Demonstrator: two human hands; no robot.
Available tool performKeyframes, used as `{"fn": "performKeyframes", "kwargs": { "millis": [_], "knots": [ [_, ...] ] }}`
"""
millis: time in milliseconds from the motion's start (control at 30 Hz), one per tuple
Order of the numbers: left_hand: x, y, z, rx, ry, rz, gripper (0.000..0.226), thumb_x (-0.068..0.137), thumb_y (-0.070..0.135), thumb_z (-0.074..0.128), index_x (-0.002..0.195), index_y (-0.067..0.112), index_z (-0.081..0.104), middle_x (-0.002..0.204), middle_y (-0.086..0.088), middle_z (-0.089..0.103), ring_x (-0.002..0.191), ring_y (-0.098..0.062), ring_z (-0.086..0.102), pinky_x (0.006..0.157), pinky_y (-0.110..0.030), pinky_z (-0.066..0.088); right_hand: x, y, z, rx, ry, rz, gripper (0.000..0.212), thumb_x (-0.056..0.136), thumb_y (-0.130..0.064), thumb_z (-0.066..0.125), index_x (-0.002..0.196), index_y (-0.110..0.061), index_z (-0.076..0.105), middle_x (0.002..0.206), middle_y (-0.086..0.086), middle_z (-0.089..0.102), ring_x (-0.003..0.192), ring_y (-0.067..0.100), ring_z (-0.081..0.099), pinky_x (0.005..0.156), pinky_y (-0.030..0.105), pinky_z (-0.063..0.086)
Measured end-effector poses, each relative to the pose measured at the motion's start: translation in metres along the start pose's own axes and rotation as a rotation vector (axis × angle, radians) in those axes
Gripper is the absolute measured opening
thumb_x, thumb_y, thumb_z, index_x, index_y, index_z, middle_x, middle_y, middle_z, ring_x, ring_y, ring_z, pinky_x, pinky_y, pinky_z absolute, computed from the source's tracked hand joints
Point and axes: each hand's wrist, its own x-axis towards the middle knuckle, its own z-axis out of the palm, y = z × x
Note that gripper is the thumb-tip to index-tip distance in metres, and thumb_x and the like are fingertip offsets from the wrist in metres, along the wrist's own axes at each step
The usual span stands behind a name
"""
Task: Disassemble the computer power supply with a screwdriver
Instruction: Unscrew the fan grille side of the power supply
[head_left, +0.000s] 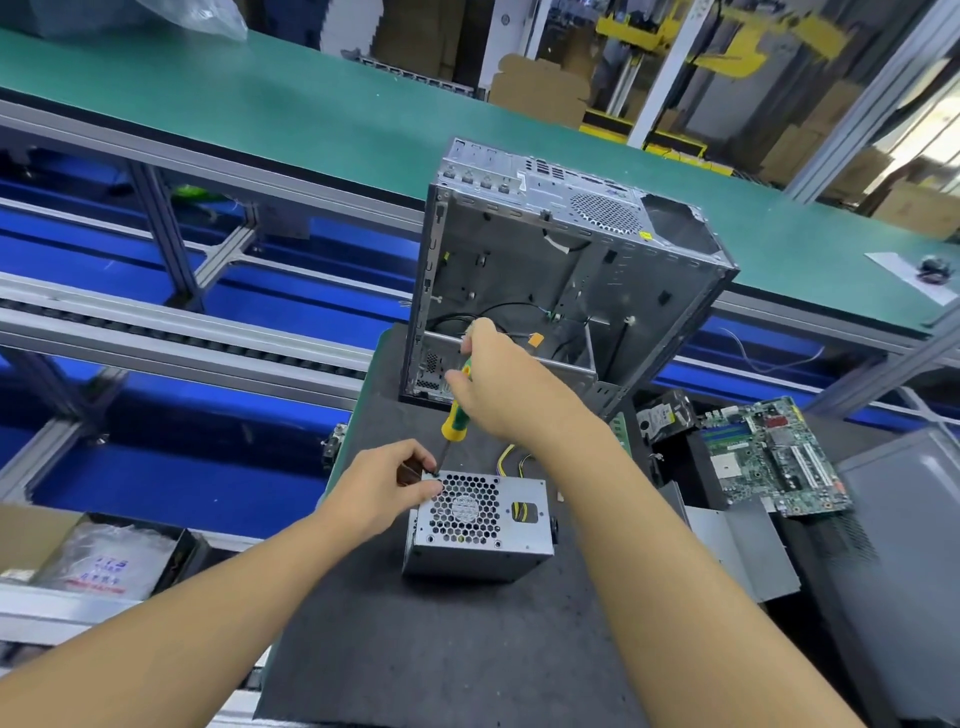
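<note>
1. The power supply (524, 519) lies grille-up on the mat (415, 649), just in front of the computer case (519, 270).
2. The right hand (498, 384) is clamped on the screwdriver (453, 415) handle; the left hand (389, 483) pinches the shaft near its tip, at the grille corner toward the case.
3. The step, I judge, is loosening a cover screw; the next move needs steady downward pressure and the shaft kept straight.

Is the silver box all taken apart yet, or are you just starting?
Done: the power supply is out of the computer case and lies on the dark mat, fan grille up. In hand: the right hand holds the screwdriver with its tip at the grille's far left corner, where the left hand pinches. Left: the box is still closed.
</note>
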Motion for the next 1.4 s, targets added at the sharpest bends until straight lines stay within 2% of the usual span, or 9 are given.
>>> {"fn": "performKeyframes", "kwargs": {
  "millis": [133, 300, 400, 467, 533, 700, 900, 1167, 1400],
  "knots": [
    [0.001, -0.001, 0.0, -0.002, 0.003, 0.002, 0.016, 0.084, 0.029, 0.08, 0.087, 0.031, 0.064, 0.077, 0.006, 0.071, 0.067, 0.001, 0.064, 0.062, -0.009, 0.045, -0.003, -0.002, -0.01, 0.087, -0.129, 0.021, 0.019, 0.093, -0.021, 0.054, 0.109, -0.018, 0.043, 0.085, -0.001, 0.048, 0.062, 0.016, 0.048, 0.053, 0.032, 0.038],
    [0.001, -0.003, 0.001, 0.002, -0.002, -0.005, 0.016, 0.084, 0.03, 0.08, 0.087, 0.032, 0.064, 0.078, 0.006, 0.071, 0.067, 0.0, 0.064, 0.062, -0.009, 0.045, -0.005, -0.006, -0.006, 0.087, -0.171, 0.037, 0.015, 0.09, -0.027, 0.056, 0.103, -0.024, 0.051, 0.095, -0.002, 0.053, 0.088, 0.023, 0.052, 0.065, 0.033, 0.042],
    [0.001, -0.003, 0.001, -0.002, -0.004, -0.004, 0.017, 0.084, 0.031, 0.08, 0.087, 0.034, 0.064, 0.077, 0.008, 0.071, 0.068, 0.001, 0.064, 0.062, -0.008, 0.045, -0.004, -0.006, -0.002, -0.162, -0.052, 0.073, 0.049, 0.093, -0.062, 0.047, 0.116, -0.02, 0.052, 0.116, 0.005, 0.048, 0.109, 0.032, 0.048, 0.082, 0.042, 0.046],
    [0.001, -0.003, 0.0, 0.007, -0.01, -0.009, 0.016, 0.084, 0.033, 0.079, 0.087, 0.035, 0.063, 0.079, 0.009, 0.071, 0.07, 0.0, 0.065, 0.062, -0.009, 0.045, -0.003, -0.006, -0.001, -0.274, 0.021, 0.126, 0.065, 0.092, -0.073, 0.033, 0.115, -0.015, 0.053, 0.121, 0.01, 0.05, 0.108, 0.034, 0.052, 0.077, 0.042, 0.044],
    [0.001, -0.004, 0.0, 0.013, -0.012, -0.013, 0.016, 0.084, 0.035, 0.079, 0.087, 0.036, 0.063, 0.08, 0.01, 0.072, 0.072, -0.001, 0.066, 0.065, -0.011, 0.047, -0.001, -0.006, 0.001, -0.276, 0.039, 0.102, 0.053, 0.097, -0.064, 0.037, 0.106, -0.014, 0.054, 0.114, 0.011, 0.056, 0.102, 0.035, 0.058, 0.071, 0.037, 0.041],
    [0.001, -0.003, 0.0, -0.01, 0.002, 0.003, 0.017, 0.084, 0.031, 0.08, 0.086, 0.034, 0.063, 0.078, 0.008, 0.071, 0.07, 0.001, 0.065, 0.062, -0.007, 0.044, 0.001, -0.011, 0.0, -0.083, -0.078, 0.006, 0.034, 0.099, -0.037, 0.055, 0.126, -0.016, 0.052, 0.122, 0.008, 0.042, 0.095, 0.028, 0.055, 0.078, 0.035, 0.041],
    [0.002, -0.001, 0.0, -0.012, 0.005, 0.008, 0.017, 0.084, 0.029, 0.08, 0.087, 0.033, 0.063, 0.08, 0.007, 0.071, 0.074, -0.001, 0.065, 0.063, -0.007, 0.045, 0.0, -0.007, -0.004, -0.007, -0.132, -0.014, 0.029, 0.098, -0.023, 0.058, 0.126, -0.023, 0.049, 0.12, 0.003, 0.037, 0.118, 0.029, 0.042, 0.098, 0.044, 0.042],
    [0.0, -0.001, 0.002, 0.02, -0.013, 0.027, 0.014, 0.09, 0.031, 0.074, 0.097, 0.033, 0.063, 0.087, 0.009, 0.071, 0.076, -0.002, 0.066, 0.067, -0.009, 0.046, -0.005, -0.006, 0.004, -0.149, -0.017, 0.037, 0.046, 0.099, -0.056, 0.04, 0.121, -0.015, 0.04, 0.121, 0.013, 0.042, 0.098, 0.034, 0.048, 0.085, 0.05, 0.048],
    [0.001, -0.002, 0.003, 0.052, -0.007, 0.038, 0.012, 0.091, 0.032, 0.072, 0.097, 0.034, 0.062, 0.088, 0.01, 0.07, 0.078, -0.002, 0.065, 0.066, -0.009, 0.047, 0.0, -0.009, 0.006, -0.054, -0.016, 0.041, 0.023, 0.104, -0.033, 0.045, 0.114, -0.013, 0.044, 0.112, 0.01, 0.04, 0.074, 0.033, 0.058, 0.069, 0.042, 0.048]
  ]
}}
